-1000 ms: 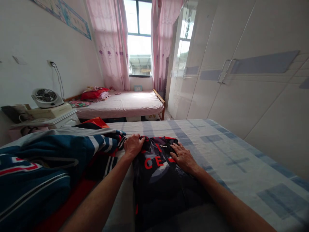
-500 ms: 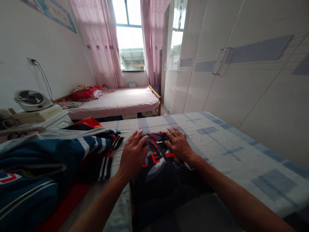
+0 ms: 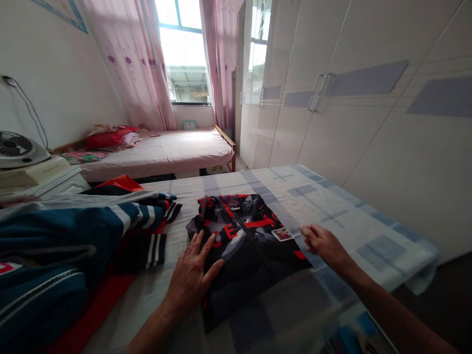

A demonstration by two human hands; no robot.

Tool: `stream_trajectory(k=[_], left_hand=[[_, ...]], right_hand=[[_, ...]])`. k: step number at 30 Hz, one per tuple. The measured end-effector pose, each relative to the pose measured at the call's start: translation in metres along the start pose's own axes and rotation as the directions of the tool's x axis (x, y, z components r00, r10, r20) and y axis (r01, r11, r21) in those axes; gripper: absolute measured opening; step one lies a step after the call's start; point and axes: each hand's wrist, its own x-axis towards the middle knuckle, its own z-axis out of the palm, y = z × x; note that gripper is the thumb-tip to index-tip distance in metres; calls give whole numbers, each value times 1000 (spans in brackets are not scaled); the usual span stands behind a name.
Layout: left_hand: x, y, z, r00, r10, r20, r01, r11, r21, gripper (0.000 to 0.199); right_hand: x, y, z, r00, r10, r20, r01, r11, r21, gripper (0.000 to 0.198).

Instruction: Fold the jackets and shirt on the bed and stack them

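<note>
A black-and-grey zip jacket (image 3: 250, 260) with red lettering lies folded flat on the bed, its collar end away from me. A white-edged picture patch (image 3: 282, 234) shows on its right side. My left hand (image 3: 193, 270) rests on the jacket's left edge, fingers spread. Just right of the jacket, apart from it, my right hand (image 3: 322, 246) is curled closed, with nothing visible in it. Left of my left hand lies a heap of clothes (image 3: 73, 236), teal, red and black with white stripes.
The jacket lies on a bed with a blue-and-white checked sheet (image 3: 324, 211). A second bed (image 3: 173, 152) stands under the window. At left, a fan (image 3: 22, 150) sits above a white cabinet. A white wardrobe (image 3: 295, 132) lines the right side.
My right hand has left the jacket's collar area and moved right, its fingers curling. My left hand has slid nearer along the left edge. The view has turned slightly right.
</note>
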Motion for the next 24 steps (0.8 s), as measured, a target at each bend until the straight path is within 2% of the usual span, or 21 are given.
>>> stream_trajectory(k=[1, 3, 5, 7, 9, 11, 14, 18, 21, 24], left_hand=[[-2, -1, 1, 1000, 0, -19, 0, 1000, -7, 60], [-2, -3, 3, 999, 1, -40, -2, 1000, -25, 59], [-1, -5, 6, 999, -5, -50, 2, 999, -45, 59], [0, -5, 7, 999, -19, -51, 16, 998, -58, 59], [1, -4, 8, 999, -29, -46, 26, 998, -64, 59], [0, -4, 8, 999, -25, -46, 22, 998, -66, 59], [-1, -5, 8, 998, -17, -56, 12, 997, -77, 57], [0, -6, 8, 998, -25, -52, 19, 994, -107, 57], [2, -8, 8, 998, -37, -53, 28, 986, -162, 56], [5, -11, 9, 990, -75, -118, 44, 969, -244, 58]], right_hand=[[-20, 11, -5, 987, 103, 124, -115, 989, 97, 38], [-60, 22, -4, 897, 235, 373, -347, 899, 268, 40], [-93, 19, 8, 816, 228, 531, -495, 749, 441, 34], [-114, 3, 26, 795, 123, 594, -542, 586, 603, 34], [-124, -17, 48, 801, 7, 599, -540, 442, 716, 34], [-126, -36, 69, 829, -49, 558, -518, 313, 796, 32], [-124, -55, 99, 884, -8, 468, -459, 177, 870, 37], [-115, -67, 130, 946, 63, 319, -324, 82, 943, 40], [-100, -70, 137, 933, 178, 314, -325, 39, 945, 29], [-81, -76, 118, 877, 309, 368, -391, 13, 920, 14]])
